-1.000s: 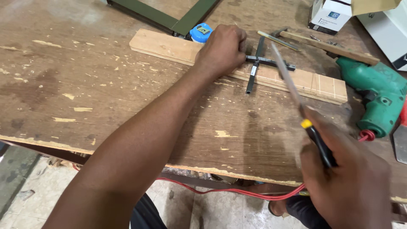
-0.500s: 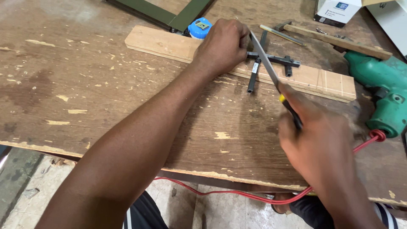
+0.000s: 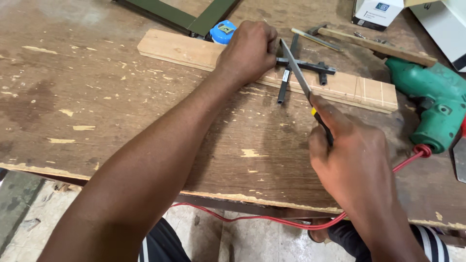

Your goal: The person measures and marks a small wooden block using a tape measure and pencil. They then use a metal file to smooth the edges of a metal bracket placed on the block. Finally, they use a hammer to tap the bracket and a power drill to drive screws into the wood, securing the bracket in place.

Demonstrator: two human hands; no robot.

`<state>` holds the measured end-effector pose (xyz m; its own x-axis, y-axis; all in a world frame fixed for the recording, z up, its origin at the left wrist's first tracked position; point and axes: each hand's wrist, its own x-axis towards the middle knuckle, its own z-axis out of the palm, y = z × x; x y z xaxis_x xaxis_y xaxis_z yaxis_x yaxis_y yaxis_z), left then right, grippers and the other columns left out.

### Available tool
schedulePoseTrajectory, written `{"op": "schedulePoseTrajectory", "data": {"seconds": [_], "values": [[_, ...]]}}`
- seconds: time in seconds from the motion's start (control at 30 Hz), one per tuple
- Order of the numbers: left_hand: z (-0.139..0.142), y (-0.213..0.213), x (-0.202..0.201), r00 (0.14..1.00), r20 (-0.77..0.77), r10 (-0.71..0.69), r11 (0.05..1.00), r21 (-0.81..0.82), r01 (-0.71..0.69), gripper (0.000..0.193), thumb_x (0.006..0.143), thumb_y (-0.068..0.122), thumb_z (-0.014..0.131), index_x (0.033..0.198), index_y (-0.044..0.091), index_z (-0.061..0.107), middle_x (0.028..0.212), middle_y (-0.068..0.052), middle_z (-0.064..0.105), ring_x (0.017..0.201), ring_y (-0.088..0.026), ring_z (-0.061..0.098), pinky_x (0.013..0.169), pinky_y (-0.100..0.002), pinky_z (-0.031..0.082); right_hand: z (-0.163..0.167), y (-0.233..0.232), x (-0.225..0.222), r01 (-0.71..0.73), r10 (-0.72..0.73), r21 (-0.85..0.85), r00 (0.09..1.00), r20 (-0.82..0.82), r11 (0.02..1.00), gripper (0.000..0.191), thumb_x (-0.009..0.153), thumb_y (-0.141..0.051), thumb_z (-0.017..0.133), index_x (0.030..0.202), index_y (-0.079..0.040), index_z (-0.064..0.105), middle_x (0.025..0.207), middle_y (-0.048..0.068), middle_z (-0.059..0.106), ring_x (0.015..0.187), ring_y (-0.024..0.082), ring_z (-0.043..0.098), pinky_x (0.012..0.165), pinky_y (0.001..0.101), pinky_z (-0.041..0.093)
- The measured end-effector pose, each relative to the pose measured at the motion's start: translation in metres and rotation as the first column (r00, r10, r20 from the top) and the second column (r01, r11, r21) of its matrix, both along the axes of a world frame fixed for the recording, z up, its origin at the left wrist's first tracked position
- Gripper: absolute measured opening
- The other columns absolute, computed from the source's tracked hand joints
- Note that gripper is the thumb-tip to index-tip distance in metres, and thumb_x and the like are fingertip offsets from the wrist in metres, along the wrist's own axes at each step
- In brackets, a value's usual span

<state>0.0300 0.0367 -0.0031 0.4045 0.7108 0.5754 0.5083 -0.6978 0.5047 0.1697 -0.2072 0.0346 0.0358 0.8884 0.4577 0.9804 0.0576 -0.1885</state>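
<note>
Nearest to the camera, the right hand (image 3: 357, 160) is closed around the dark handle of a file (image 3: 295, 68), with the forefinger stretched along it; the flat blade points away and to the left, and its tip lies across the black cross-shaped metal piece (image 3: 303, 65); a red cable (image 3: 272, 219) hangs below the table edge under this hand. Further on, the left hand (image 3: 247, 48) is closed over the left end of the metal piece and presses it on the plank (image 3: 194, 51), which lies across the worn table (image 3: 97, 97); how the fingers grip below is hidden, I think. At the right lies a green drill (image 3: 429, 99); behind the plank are a blue round object (image 3: 222, 31), a hammer (image 3: 369, 42) and a green frame (image 3: 194, 19).
</note>
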Motion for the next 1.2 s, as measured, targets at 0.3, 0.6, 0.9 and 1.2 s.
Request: {"op": "schedulePoseTrajectory", "data": {"seconds": [0.3, 0.6, 0.9, 1.2], "values": [[-0.007, 0.003, 0.003, 1.000, 0.012, -0.012, 0.998, 0.059, 0.011, 0.007, 0.070, 0.002, 0.072, 0.067, 0.004, 0.066, 0.076, -0.018, 0.069, 0.078, -0.037, 0.068, 0.072, -0.050, 0.053, -0.012, 0.000, 0.001, -0.029, 0.029, 0.044, 1.000, 0.011, 0.999, 0.046, 0.087, -0.011, 0.069, 0.132, -0.008, 0.071, 0.087, 0.024, 0.071, 0.071, 0.039, 0.070, 0.069, 0.0491, 0.056], [-0.007, 0.006, 0.003, 0.997, 0.060, 0.045, 0.987, 0.151, -0.054, 0.007, 0.067, -0.001, 0.071, 0.064, 0.003, 0.066, 0.077, -0.017, 0.068, 0.077, -0.037, 0.068, 0.069, -0.049, 0.052, 0.010, -0.036, -0.016, 0.063, -0.066, -0.033, 0.994, -0.087, 0.997, 0.050, 0.089, -0.013, 0.068, 0.138, -0.014, 0.068, 0.091, 0.019, 0.074, 0.071, 0.034, 0.072, 0.067, 0.0446, 0.057], [-0.003, 0.000, -0.002, 0.999, 0.038, -0.037, 0.997, 0.064, 0.035, 0.008, 0.071, -0.001, 0.069, 0.065, 0.003, 0.066, 0.070, -0.016, 0.069, 0.071, -0.033, 0.070, 0.069, -0.046, 0.054, 0.010, -0.030, 0.004, 0.128, -0.142, -0.149, 0.986, -0.092, 0.981, 0.054, 0.089, -0.014, 0.068, 0.143, -0.020, 0.066, 0.083, 0.017, 0.073, 0.063, 0.031, 0.071, 0.063, 0.0427, 0.055], [-0.005, 0.005, -0.001, 0.998, 0.026, -0.049, 0.993, 0.105, 0.046, 0.009, 0.071, -0.002, 0.068, 0.063, 0.001, 0.065, 0.067, -0.016, 0.068, 0.068, -0.032, 0.070, 0.066, -0.047, 0.054, 0.006, -0.025, -0.002, 0.075, -0.086, -0.111, 0.992, -0.094, 0.991, 0.054, 0.090, -0.012, 0.070, 0.143, -0.017, 0.067, 0.075, 0.018, 0.070, 0.060, 0.031, 0.068, 0.062, 0.0440, 0.053]]}}
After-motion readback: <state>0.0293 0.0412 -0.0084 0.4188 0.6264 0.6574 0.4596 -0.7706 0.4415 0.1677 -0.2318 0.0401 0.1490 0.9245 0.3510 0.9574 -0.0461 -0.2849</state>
